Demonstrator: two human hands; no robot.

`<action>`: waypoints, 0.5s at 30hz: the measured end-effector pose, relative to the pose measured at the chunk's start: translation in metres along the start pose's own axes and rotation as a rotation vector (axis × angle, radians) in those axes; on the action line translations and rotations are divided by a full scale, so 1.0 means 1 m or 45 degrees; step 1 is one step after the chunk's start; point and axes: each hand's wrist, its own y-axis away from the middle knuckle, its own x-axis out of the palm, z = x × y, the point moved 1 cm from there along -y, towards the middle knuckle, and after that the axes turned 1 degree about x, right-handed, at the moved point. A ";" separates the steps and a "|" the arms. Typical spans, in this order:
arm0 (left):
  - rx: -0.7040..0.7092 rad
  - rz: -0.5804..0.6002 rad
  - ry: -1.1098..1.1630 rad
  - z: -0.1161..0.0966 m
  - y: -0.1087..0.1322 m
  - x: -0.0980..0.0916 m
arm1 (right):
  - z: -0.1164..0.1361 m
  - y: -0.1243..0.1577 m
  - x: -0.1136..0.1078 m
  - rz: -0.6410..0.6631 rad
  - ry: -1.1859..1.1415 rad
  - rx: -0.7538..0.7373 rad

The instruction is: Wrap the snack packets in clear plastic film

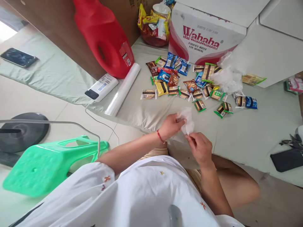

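At the bottom of the frame, the person's white shirt (146,192) came nearest the camera; a green stool (35,170) lay tipped on its side at lower left. Near the centre, the left hand (169,127), with a red bracelet (160,136) at the wrist, held a thin, whitish plastic (188,122) between thumb and fingers. The right hand (201,147) pinched the same piece at its lower end, thumb against forefinger. Both hands were thus closed on it, above the near edge of the cloth (248,138). Whether the piece was a bag could not be confirmed.

The step in hand was judged to be the parting or spreading of this plastic. The next move, in the inspector's judgement, called for a light fingertip grip on separate layers, since so thin a film could cling or tear.

Beyond the hands, wrapped snacks (161,88) lay scattered from upper centre rightward, touched by neither hand. A white roll (123,90) lay left of them, and crumpled wrap (227,78) at their right. Farther back stood a red jug (111,41) and a carton (208,52), with a filled bowl (153,40) between.
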 end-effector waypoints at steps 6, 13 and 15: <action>0.004 -0.106 0.336 -0.021 -0.065 0.001 | -0.020 0.002 -0.013 -0.468 -1.125 0.731; 0.120 0.070 0.317 -0.065 -0.109 0.026 | -0.028 0.002 -0.027 -0.573 -1.331 0.795; 0.194 -0.094 0.179 -0.055 -0.091 0.029 | -0.027 0.005 -0.027 -0.571 -1.294 0.787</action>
